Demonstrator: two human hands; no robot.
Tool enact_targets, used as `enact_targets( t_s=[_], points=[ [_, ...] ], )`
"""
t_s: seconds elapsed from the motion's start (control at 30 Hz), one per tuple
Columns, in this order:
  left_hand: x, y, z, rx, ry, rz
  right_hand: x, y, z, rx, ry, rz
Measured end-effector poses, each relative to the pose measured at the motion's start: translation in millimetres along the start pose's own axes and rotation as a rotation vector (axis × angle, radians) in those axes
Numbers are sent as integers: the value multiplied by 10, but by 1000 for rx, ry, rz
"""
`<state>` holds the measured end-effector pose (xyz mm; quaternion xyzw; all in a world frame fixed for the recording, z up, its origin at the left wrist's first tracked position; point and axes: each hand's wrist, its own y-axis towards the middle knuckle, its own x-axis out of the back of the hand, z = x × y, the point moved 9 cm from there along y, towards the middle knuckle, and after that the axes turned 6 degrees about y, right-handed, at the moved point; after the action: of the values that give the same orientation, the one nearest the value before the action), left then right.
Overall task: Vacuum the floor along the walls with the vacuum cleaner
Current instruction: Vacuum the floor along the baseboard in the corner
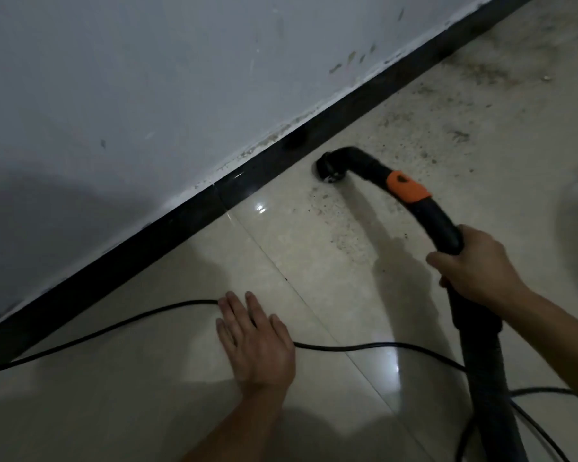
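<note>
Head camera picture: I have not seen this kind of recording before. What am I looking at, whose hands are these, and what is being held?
The single view comes from a camera worn on a person's head, looking down at their own bare hands; there is no robot. The right hand grips a black vacuum hose with an orange band; its nozzle meets the tiled floor close to the black baseboard under a pale wall. The left hand lies flat and open on the floor, over a black power cord. Grit and dust cover the tiles further along the wall.
</note>
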<state>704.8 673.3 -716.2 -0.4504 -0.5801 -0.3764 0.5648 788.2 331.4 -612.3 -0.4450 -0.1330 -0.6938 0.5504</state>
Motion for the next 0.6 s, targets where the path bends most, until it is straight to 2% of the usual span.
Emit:
enact_targets(
  t_s=[0.1, 0.27, 0.4, 0.53, 0.6],
  points=[
    [18, 3, 1, -9, -7, 2, -74, -251, -16, 35, -42, 89],
    [0, -9, 14, 3, -46, 17, 188, -336, -61, -44, -49, -38],
    [-18, 2, -6, -6, -38, 7, -52, -397, -6, 47, -91, 92],
    [-52, 20, 10, -15, -23, -2, 213, -359, -197, -46, -30, -59],
    [-49, 9, 16, -20, -11, -10, 225, -466, -303, -65, -12, -30]
  ],
)
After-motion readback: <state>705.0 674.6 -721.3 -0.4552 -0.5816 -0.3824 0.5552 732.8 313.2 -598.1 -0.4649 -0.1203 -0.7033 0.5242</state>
